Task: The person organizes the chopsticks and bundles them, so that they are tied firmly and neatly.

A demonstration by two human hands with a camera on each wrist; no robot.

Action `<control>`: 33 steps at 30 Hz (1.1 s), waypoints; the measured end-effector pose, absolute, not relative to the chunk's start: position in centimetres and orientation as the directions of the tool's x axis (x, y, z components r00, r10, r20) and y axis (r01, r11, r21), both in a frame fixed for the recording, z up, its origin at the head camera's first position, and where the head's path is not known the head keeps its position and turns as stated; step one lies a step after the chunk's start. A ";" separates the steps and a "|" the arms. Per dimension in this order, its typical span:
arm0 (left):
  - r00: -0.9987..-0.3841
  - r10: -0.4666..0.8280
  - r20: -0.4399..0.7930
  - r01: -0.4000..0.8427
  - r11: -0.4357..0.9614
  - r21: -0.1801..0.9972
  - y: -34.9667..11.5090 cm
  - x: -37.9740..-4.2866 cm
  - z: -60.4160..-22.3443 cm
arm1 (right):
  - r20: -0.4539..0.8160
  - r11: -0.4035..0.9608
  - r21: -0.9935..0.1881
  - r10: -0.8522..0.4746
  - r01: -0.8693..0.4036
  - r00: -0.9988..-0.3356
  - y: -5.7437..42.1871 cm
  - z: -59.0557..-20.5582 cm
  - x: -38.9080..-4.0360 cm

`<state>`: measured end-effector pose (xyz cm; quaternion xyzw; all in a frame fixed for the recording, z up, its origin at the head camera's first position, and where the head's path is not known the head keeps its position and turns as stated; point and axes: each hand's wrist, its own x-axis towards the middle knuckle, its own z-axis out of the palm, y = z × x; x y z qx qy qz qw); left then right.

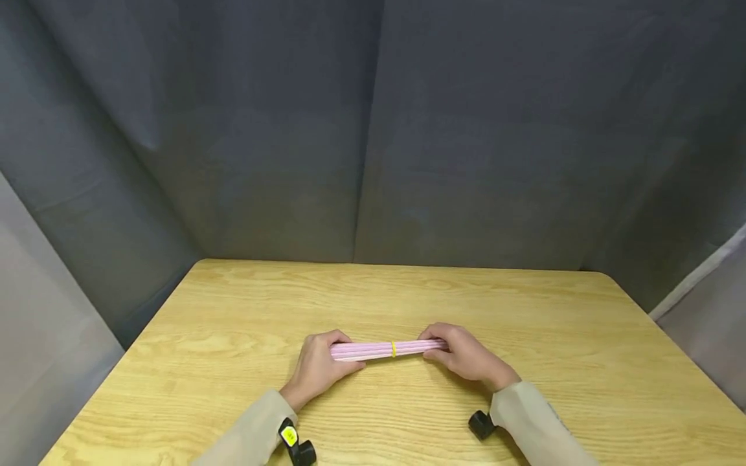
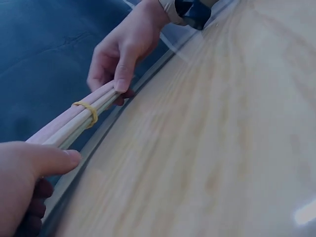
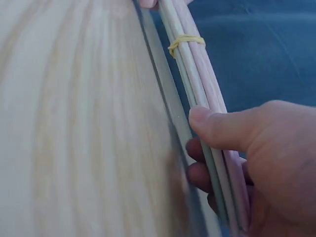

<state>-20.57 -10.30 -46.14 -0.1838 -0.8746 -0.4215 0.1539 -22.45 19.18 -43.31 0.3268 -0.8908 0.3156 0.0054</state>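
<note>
A bundle of slim pink and whitish sticks (image 1: 364,351) lies crosswise between the two hands, above the table. Around its middle runs a yellow rubber band (image 1: 393,349). My left hand (image 1: 319,364) grips the left end, its thumb along the near side. At the other end my right hand (image 1: 466,353) holds the bundle between thumb and fingers. In the right wrist view the right thumb (image 3: 219,127) presses on the sticks while the fingers curl beneath them; a pale green stick shows at the bundle's edge. The left end is hidden inside the left hand.
The wooden table (image 1: 262,304) extends around both hands. Dark grey curtains (image 1: 280,129) hang behind its far edge and along the sides. Each sleeve cuff carries a small black camera, such as the right one (image 1: 481,425).
</note>
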 end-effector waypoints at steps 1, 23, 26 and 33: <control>-0.877 0.188 0.441 0.460 0.590 0.664 -10.4 -20.7 -46.2 | 0.220 0.575 -0.576 -0.576 -0.582 -0.787 19.3 -43.5 -22.6; -0.900 0.183 0.395 0.419 0.609 0.674 -11.7 -21.4 -46.6 | 0.230 0.414 -0.834 -0.339 -0.365 -0.912 20.0 -46.1 -23.5; -0.903 0.182 0.389 0.412 0.619 0.669 -11.9 -21.4 -46.5 | 0.246 0.427 -0.841 -0.248 -0.333 -0.937 19.8 -45.9 -23.6; -0.904 0.174 0.391 0.410 0.615 0.673 -12.0 -21.1 -46.3 | 0.271 0.415 -0.869 -0.057 -0.270 -0.961 19.9 -45.7 -23.6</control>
